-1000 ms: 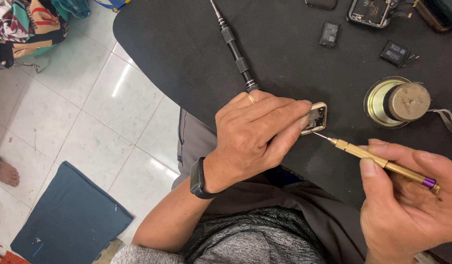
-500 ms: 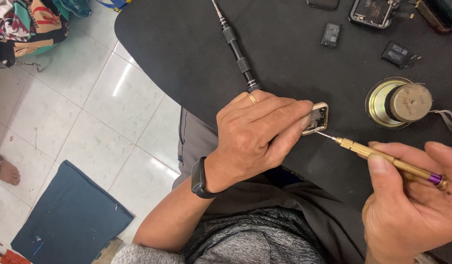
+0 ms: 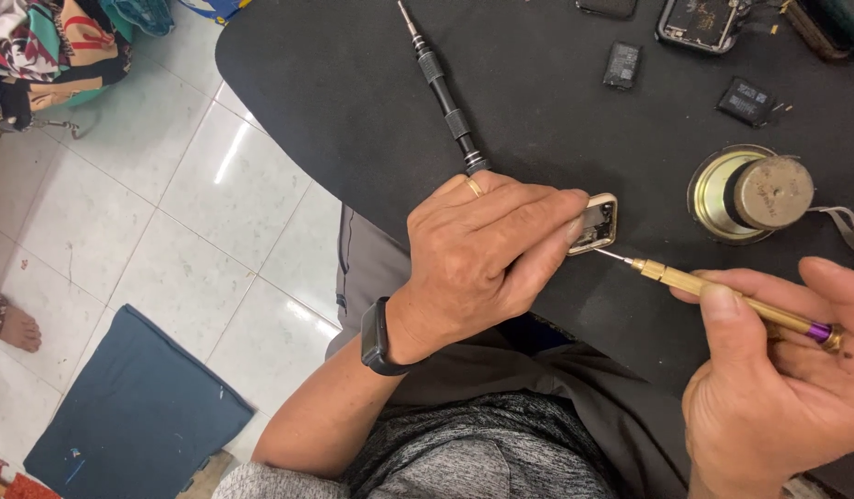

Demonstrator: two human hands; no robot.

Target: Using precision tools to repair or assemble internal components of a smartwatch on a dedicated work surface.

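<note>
The small gold-rimmed watch case [image 3: 597, 222] lies open-side up on the black counter [image 3: 353, 83], at its near edge, pinned there by the left hand [image 3: 478, 254]; that hand's fingers [image 3: 538, 214] are pressed together over the case's left side, apparently to keep it from sliding under the tool; the right hand [image 3: 778, 379], to the right of the case, pinches a brass precision screwdriver [image 3: 722, 294] between thumb and fingers, shaft held low and slanted, so that its fine tip touches the case's lower right corner; whether the tip sits in a screw is too small to tell. Beyond the case, up and to the left, a black screwdriver [image 3: 441, 88] lies with its end hidden under the left hand; right of the case stands a round brass tin with a grey cap [image 3: 755, 192]; farther back lie two small dark battery-like blocks [image 3: 622, 65] and another opened device [image 3: 699, 20]. The left hand covers much of the case, so its interior is largely hidden.
</note>
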